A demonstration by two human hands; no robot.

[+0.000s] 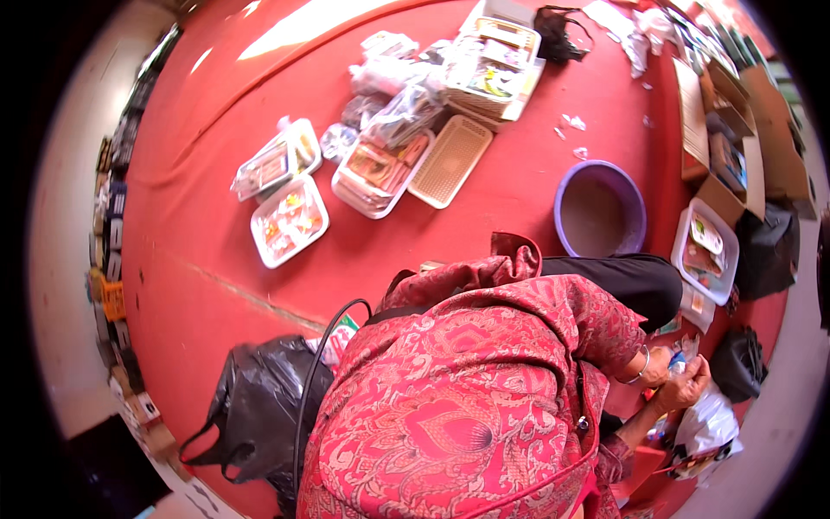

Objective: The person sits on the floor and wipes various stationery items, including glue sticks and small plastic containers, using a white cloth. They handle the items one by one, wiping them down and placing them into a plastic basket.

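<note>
Both of my hands are at the lower right, close together in front of red patterned sleeves. My left hand (655,367), with a silver bangle at its wrist, has its fingers closed around a small clear plastic packet (678,363) with some blue on it. My right hand (684,387) pinches the same packet from the other side. What is inside the packet is too small to make out. Just below the hands sits a white plastic bag (707,422), with small colourful packets beside it.
A purple tub (563,216) stands ahead, left of a white basin (733,259) with packages. Cardboard boxes (692,121) line the right. Farther left are trays of packets (324,212), a beige basket (471,138) and plastic bags. A black bag (259,406) lies at the lower left.
</note>
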